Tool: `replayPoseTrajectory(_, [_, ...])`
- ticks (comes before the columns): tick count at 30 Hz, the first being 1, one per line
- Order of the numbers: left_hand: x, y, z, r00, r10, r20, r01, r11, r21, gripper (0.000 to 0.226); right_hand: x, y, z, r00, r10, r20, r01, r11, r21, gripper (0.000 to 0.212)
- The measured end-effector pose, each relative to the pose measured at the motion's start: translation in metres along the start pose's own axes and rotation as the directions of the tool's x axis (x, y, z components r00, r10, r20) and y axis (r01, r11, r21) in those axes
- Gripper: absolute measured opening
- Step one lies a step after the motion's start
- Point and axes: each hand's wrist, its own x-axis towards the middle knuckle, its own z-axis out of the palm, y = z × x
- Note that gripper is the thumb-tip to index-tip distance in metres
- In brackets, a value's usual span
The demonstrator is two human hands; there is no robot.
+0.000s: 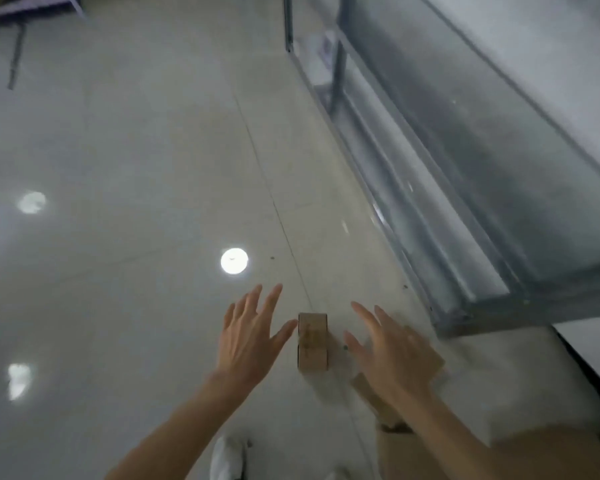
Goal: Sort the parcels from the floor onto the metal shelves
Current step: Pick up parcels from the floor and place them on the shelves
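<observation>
A small brown cardboard parcel lies on the pale tiled floor, between my two hands. My left hand hovers just left of it, fingers spread and holding nothing. On the other side, my right hand is open too, above a larger brown parcel that it partly hides. A white padded parcel lies to the right of that, and another brown box fills the lower right corner. The metal shelves run along the right side, blurred.
A shelf upright and the low shelf edge border the floor on the right. White shoes show at the bottom. Ceiling lights reflect on the glossy floor. A dark bench edge sits far top left.
</observation>
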Motion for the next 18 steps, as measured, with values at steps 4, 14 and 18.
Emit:
replayPoseTrajectory(4, [0.034,-0.038,0.114,0.997,-0.005,0.075,0.006,1.000,-0.014,0.075,0.047,0.038,0.110,0.996,0.057,0.065,-0.065,0.990,0.127,0.084])
replayPoseTrajectory(14, [0.061,-0.079,0.305,0.974,-0.001,0.228,0.033,0.990,-0.139,0.077,0.124,0.084,0.273,0.989,0.089,0.114,-0.121,0.942,0.314,0.076])
replayPoseTrajectory(18, [0.063,-0.081,0.318,0.967,0.022,0.254,0.043,0.967,-0.250,0.079,0.129,0.088,0.292,0.984,0.091,0.151,-0.140,0.922,0.361,0.078])
